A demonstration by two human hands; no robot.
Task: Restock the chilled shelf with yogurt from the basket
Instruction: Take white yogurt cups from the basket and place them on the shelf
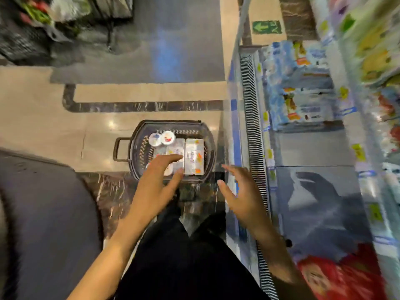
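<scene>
- My left hand [156, 182] and right hand [239, 191] are spread open, empty.
- Yogurt packs [194, 156] lie in the basket [173, 122] at 12 o'clock; I'd grip one by both ends.
- Chilled shelf [307, 148]: 3 o'clock.

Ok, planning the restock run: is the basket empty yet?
Not empty: the basket holds yogurt multipacks and two round cups.

No text reads clearly. The green floor sign [267, 27] shows an arrow and blurred letters; yogurt packs [194, 156] carry blue print (illegible at this sharpness); yellow shelf-edge tags [358, 152] are unreadable.
</scene>
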